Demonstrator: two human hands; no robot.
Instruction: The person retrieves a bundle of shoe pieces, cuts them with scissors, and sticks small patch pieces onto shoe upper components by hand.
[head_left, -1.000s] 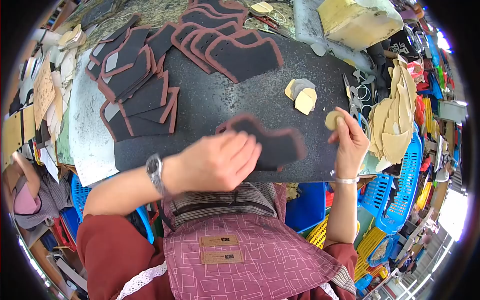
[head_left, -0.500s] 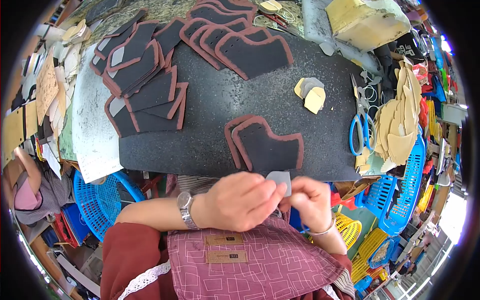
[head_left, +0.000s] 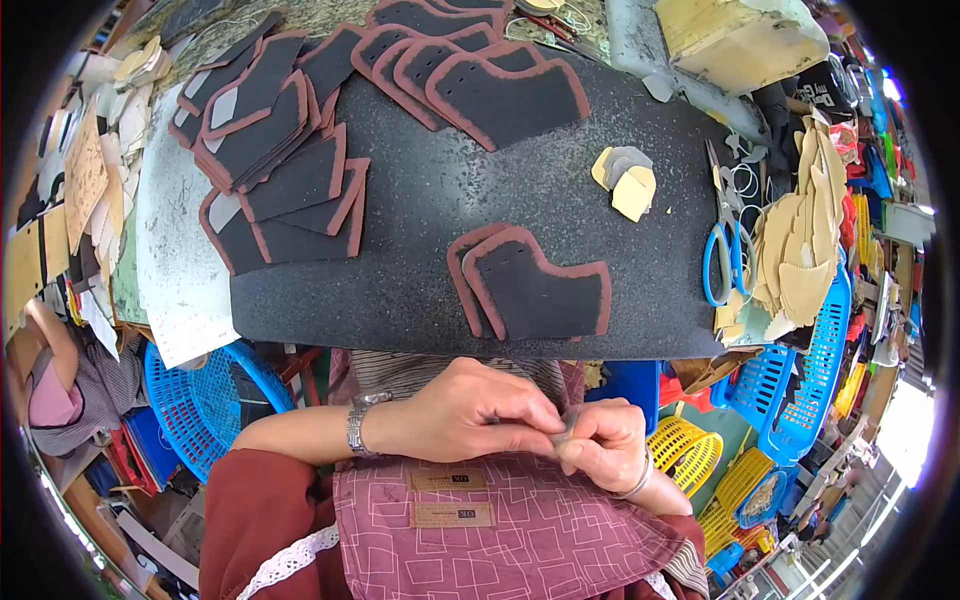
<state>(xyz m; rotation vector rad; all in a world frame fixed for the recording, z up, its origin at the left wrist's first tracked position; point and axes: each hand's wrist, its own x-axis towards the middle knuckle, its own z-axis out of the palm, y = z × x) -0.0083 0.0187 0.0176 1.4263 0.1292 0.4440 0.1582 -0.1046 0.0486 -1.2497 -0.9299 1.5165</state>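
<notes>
My left hand (head_left: 475, 412), with a watch at the wrist, and my right hand (head_left: 607, 443), with a bangle, meet in front of the apron. Both are closed, fingertips pinching a small grey patch (head_left: 569, 424) seen nearly edge-on; the fingers hide much of it. Just beyond them, two black shoe-upper-like pieces with reddish-brown borders (head_left: 540, 290) overlap at the table's near edge. Farther off lies a small pile of grey and cream patches (head_left: 630, 185).
Overlapping bordered black pieces (head_left: 290, 185) cover the table's left and far side (head_left: 500, 100). Blue-handled scissors (head_left: 728, 250) lie at right beside tan cut pieces (head_left: 795, 250). Blue baskets (head_left: 205, 410) and yellow baskets (head_left: 690, 455) stand below. Another person's arm (head_left: 55, 340) shows at far left.
The grey patch has turned from showing its flat face to nearly edge-on and come lower, toward the apron. My right fingers have closed in on it beside the left ones.
</notes>
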